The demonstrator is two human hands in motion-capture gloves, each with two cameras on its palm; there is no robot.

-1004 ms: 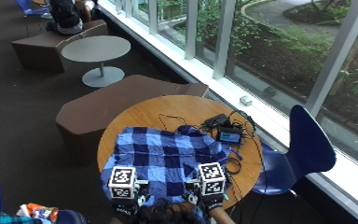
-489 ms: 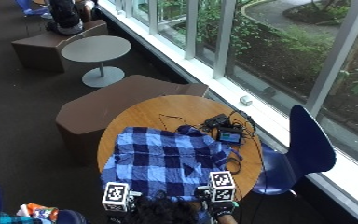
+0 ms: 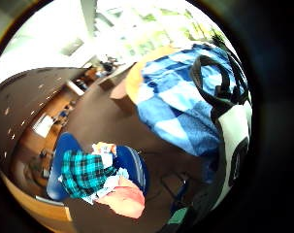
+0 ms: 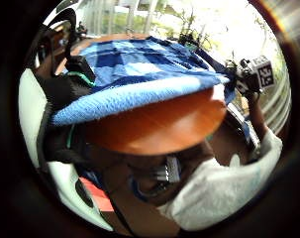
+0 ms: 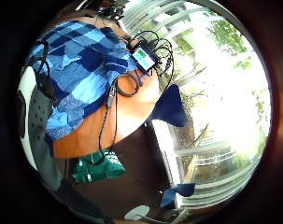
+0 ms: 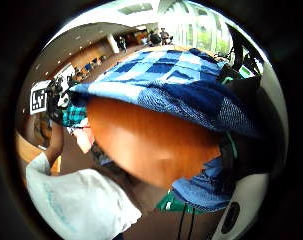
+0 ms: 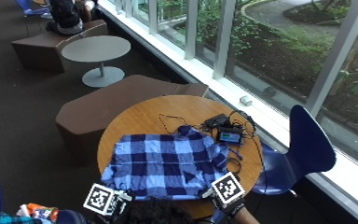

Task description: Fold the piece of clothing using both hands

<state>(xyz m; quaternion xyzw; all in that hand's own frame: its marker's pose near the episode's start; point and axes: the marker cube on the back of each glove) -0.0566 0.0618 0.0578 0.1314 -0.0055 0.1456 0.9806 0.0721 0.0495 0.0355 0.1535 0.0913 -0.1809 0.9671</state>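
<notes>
- Where the round wooden table (image 7: 141, 116) stands beside tall windows (image 7: 272, 42), dark carpet runs under it, with a brown angular bench (image 7: 111, 105) just behind and a blue chair (image 7: 306, 149) at its window side
- Farther back stands a small grey round table (image 7: 96, 49)
- On the near half of the tabletop lies the shirt (image 7: 163, 163), a blue checked cloth, soft and rumpled, its near edge hanging over the rim
- Near the shirt's far corner sits a small device (image 7: 231, 136) with a lit screen, amid thin black cables (image 7: 241, 163)
- Left hand (image 7: 107, 201) and right hand (image 7: 229, 196) sit at the shirt's near edge, one at each corner; whether the fingers grip the cloth I cannot tell
- Beside the person, a chair holds a heap of clothes (image 3: 105, 177)
</notes>
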